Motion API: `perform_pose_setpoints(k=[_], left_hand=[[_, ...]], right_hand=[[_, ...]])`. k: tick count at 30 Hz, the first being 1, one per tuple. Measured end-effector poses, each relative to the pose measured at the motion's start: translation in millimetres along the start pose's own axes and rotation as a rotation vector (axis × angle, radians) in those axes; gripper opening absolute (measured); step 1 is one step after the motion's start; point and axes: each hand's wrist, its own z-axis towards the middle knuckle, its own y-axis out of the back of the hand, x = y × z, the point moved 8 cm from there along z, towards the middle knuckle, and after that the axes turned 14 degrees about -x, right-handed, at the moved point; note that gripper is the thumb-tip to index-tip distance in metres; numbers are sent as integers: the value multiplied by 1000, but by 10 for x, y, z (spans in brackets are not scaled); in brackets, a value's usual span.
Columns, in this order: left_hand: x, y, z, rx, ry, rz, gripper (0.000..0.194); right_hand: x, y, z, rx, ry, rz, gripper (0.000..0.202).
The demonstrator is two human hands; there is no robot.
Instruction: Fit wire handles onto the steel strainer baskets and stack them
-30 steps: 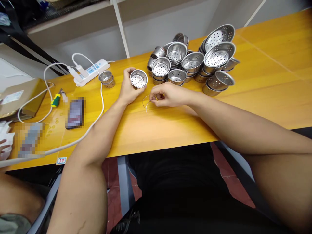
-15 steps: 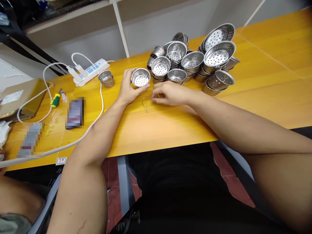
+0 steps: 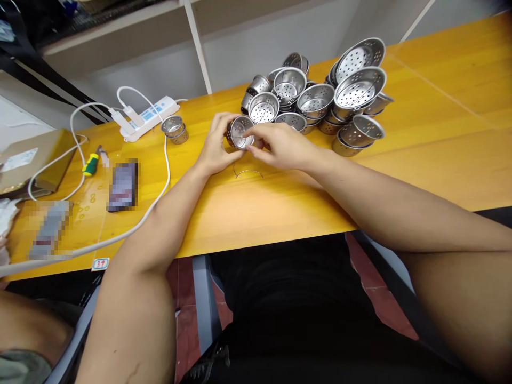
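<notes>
A small perforated metal strainer cup is tilted toward me, its mouth facing right. My left hand is wrapped around its left side, thumb below and fingers behind. My right hand is closed at the cup's right rim, with the index finger reaching inside and the thumb at the lower edge. Whether anything small is pinched there is hidden. A thin curved wire lies on the table just below the two hands.
Many similar strainer cups are stacked behind and to the right. Two nested cups stand left, near a power strip and its white cable. Further left are a green-yellow screwdriver, a blurred phone-like item and a cardboard box.
My right hand has let go of the wire and moved up to the cup's rim. The cup in my left hand has shifted right and tilted; the wire now lies flatter.
</notes>
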Motion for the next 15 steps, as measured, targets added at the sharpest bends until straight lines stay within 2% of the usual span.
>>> perform_pose_setpoints(k=[3,7,11,15], left_hand=[[-143,-62,6,36,4,-7,99],[-233,-82,10,76,26,7,96],[-207,-30,45,51,97,24,94],[-130,15,68,-7,145,34,98]], right_hand=[[5,-37,-6,18,-36,-66,50],[-47,-82,-3,80,-47,-110,31],[-60,-66,3,75,9,-30,19],[-63,-39,1,38,22,-2,21]])
